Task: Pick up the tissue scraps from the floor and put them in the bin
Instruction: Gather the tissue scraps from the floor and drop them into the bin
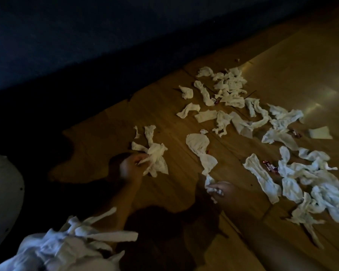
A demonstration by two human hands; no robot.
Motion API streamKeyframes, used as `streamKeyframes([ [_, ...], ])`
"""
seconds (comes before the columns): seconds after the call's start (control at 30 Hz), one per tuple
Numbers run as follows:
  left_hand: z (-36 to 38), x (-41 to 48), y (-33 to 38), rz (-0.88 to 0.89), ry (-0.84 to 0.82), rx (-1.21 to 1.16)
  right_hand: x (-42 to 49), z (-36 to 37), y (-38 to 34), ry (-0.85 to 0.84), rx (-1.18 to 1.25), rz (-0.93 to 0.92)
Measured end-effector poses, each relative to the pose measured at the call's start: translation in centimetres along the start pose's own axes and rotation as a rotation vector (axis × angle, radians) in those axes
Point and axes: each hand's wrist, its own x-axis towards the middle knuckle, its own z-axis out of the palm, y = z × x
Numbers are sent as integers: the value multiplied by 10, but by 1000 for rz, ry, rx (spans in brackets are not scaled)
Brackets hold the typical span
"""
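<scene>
Now left hand [129, 166] grips a crumpled tissue [158, 160], right hand [222, 190] pinches a small scrap [209, 181]; I judge trailing ends may tear or slip mid-carry.

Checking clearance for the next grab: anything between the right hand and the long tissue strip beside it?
Nothing visible: only bare wood floor lies between the right hand and the long strip. That hand already pinches a small scrap, though. The left hand grips a tissue clump elsewhere.
</scene>
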Motion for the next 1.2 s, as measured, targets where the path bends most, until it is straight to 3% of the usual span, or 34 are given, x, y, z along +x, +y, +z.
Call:
streamKeyframes([
  [0.13, -6, 8, 18, 102, -3, -121, 16, -1, -26, 219, 435, 90],
  [0.27, -9, 32, 33, -65, -162, -129, 50, -17, -43, 341, 482, 89],
  [0.37, -9, 52, 33, -36, -180, -67, 77, -17, -42, 282, 354, 112],
  [0.6, 0, 62, 14, -31, -358, 224, 86, -3, -25, -65, 254, 29],
  [0.83, -2, 23, -3, -19, -252, 252, 49, 18, -15, 48, 62, -48],
  [0.97, -4, 3, -11, -44, -194, 314, 31, 27, -15, 28, 269, -10],
  [1.1, -20, -25, 2, -125, -130, 70, 12, 2, -47, 55, 412, 131],
  [1.2, -49, -46, 29, -90, -133, -64, 8, -16, -80, 133, 571, 159],
])
